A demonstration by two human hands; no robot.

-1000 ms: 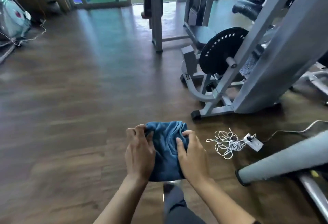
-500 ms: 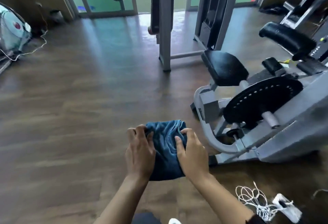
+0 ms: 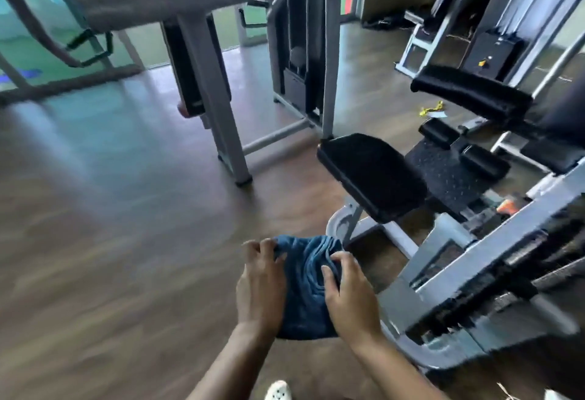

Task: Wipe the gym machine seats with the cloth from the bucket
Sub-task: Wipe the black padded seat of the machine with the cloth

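The left grip (image 3: 259,288) and the right grip (image 3: 351,295) both hold one blue cloth (image 3: 305,292) in front of the body, above the brown wooden floor (image 3: 110,241). The left grip is curled round the cloth's left side, with its fingers hooked over the top corner. The right grip clutches the right side, with its thumb lying on the front of the fabric and its fingers bent over the upper edge. The cloth is bunched between them, its folds running top to bottom. Its lower edge hangs level with the wrists.

Ahead of the right grip and off to its right is a black padded seat (image 3: 373,174), tilted on a grey support and clear of the cloth. Farther right and beyond the seat is a long black pad (image 3: 471,92), with two short black rollers (image 3: 484,162) below it. The machine's grey frame (image 3: 459,276) runs just to the right of the right grip. Straight ahead of the left grip, well away, a grey post (image 3: 218,121) of another machine stands on the floor. A small yellow object (image 3: 430,110) lies on the floor far beyond the seat; it is too small to tell what it is. Below both grips, at the bottom edge, the toe of a white shoe (image 3: 278,391) shows. Much of the view is blurred.
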